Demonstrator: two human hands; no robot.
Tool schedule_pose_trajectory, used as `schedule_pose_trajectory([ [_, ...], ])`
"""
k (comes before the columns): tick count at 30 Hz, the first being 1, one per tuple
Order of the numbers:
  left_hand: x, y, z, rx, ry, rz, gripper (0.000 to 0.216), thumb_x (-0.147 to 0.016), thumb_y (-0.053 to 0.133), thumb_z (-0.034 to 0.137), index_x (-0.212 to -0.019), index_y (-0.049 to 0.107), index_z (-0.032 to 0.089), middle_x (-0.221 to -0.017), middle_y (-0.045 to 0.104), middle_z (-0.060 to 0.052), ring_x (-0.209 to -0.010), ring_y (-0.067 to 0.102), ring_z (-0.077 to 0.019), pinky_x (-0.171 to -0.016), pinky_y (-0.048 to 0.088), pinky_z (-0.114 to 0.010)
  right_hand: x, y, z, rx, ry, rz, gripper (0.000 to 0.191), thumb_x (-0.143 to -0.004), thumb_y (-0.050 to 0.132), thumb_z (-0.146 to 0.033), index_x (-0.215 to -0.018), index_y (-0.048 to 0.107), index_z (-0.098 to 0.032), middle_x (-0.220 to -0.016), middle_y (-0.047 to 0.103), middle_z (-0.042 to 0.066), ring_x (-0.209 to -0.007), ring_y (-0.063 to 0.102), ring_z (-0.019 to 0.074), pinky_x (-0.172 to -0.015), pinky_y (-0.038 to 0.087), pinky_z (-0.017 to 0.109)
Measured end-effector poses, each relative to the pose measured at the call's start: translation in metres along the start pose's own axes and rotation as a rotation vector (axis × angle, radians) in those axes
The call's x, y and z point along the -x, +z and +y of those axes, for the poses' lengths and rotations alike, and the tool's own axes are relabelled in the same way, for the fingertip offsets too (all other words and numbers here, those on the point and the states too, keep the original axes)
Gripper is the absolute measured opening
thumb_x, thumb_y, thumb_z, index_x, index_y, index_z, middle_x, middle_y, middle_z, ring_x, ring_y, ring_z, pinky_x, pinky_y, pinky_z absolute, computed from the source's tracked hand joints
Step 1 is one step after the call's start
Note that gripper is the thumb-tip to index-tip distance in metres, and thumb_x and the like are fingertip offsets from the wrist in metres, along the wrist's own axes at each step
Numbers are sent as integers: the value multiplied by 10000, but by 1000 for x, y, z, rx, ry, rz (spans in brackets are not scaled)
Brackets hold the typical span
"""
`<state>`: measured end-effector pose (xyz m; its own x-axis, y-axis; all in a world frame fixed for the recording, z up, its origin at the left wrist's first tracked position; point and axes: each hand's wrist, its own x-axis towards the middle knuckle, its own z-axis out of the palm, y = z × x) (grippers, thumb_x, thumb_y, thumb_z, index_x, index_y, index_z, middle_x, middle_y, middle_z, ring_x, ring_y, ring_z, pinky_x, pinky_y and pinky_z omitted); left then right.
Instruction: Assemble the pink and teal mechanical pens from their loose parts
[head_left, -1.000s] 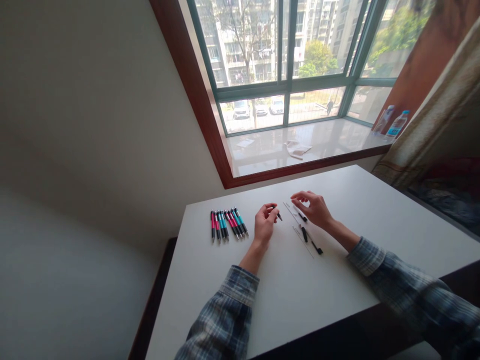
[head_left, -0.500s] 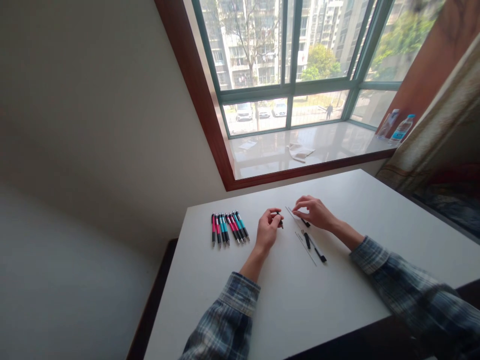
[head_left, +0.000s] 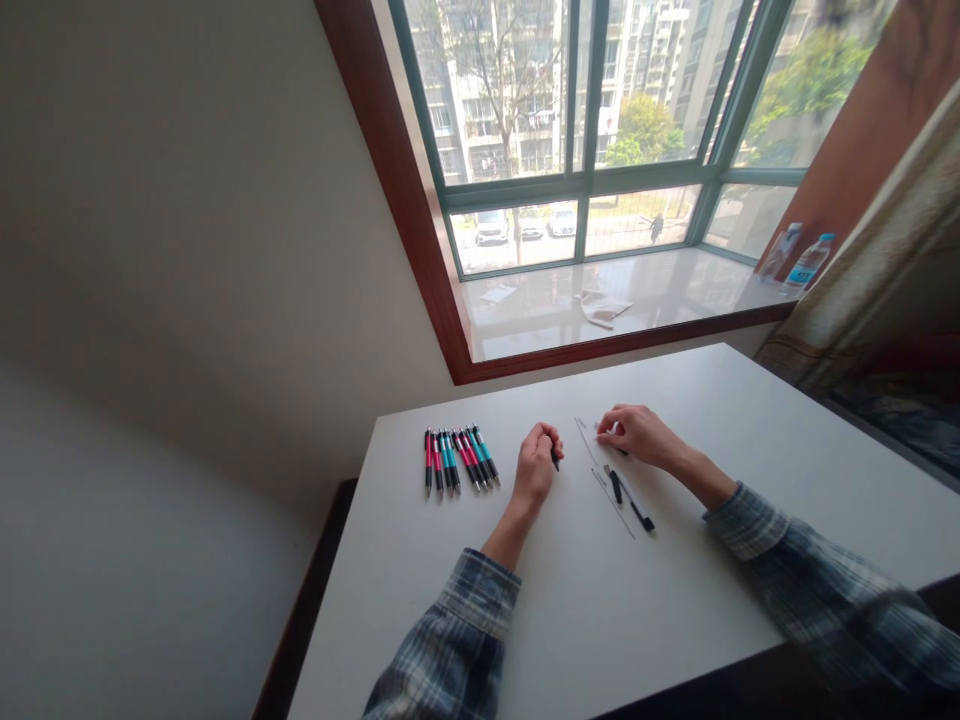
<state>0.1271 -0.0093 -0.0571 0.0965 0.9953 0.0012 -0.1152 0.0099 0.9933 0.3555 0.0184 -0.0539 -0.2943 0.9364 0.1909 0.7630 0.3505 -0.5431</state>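
Note:
My left hand [head_left: 538,462] is closed round a small black pen part [head_left: 556,459], whose dark tip pokes out beside the fingers. My right hand [head_left: 637,435] pinches the end of a pale pen barrel; its dark end [head_left: 623,452] shows just under the fingers. Between the hands lie thin refills [head_left: 585,438], with a spring-like bit beside them. Nearer me are another thin refill [head_left: 615,507], a short black grip piece [head_left: 616,486] and a clear pen barrel with a black end [head_left: 640,512]. Much of what both hands hold is covered by fingers.
A row of pink and blue pens [head_left: 459,462] lies to the left on the white table [head_left: 600,620]. Behind the table is a window sill [head_left: 540,325] with a crumpled paper [head_left: 604,308] and plastic bottles [head_left: 810,262]. A curtain [head_left: 862,250] hangs at right.
My right hand has moved slightly right and towards me, its fingers now closed on the pale barrel. The left fingers have curled more tightly round the black part.

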Motion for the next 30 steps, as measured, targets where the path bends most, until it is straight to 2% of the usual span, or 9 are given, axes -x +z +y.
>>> schedule_pose_trajectory([
  [7,2,-1,4,42,6,-30,62,-749,466,269,-723,463,213,-602,395,38,-583,412,-130,-587,340,-262,-1,-1,-1,20,20,54,146,-929,644,-306,-869,743,-217,-903,772,44,-804,697,206,-728,485,297],
  [16,1,0,2,-55,12,-62,92,-765,478,294,-733,500,211,-607,396,43,-576,371,-129,-570,305,-263,0,-3,-8,96,60,56,126,-900,667,-313,-840,741,-230,-774,768,28,-692,694,193,-650,459,288],
  [25,1,-2,-1,-156,-3,-69,143,-817,474,268,-794,597,198,-551,366,59,-531,314,-122,-532,231,-254,0,-1,-18,134,78,61,52,-850,703,-244,-822,746,-237,-754,763,21,-679,683,195,-642,450,296],
  [30,5,-1,4,-276,45,-74,245,-864,567,346,-898,731,167,-580,398,53,-544,319,-113,-534,250,-248,0,-6,-12,2,140,71,75,-816,724,-292,-803,773,-237,-761,775,17,-703,702,201,-662,482,299],
])
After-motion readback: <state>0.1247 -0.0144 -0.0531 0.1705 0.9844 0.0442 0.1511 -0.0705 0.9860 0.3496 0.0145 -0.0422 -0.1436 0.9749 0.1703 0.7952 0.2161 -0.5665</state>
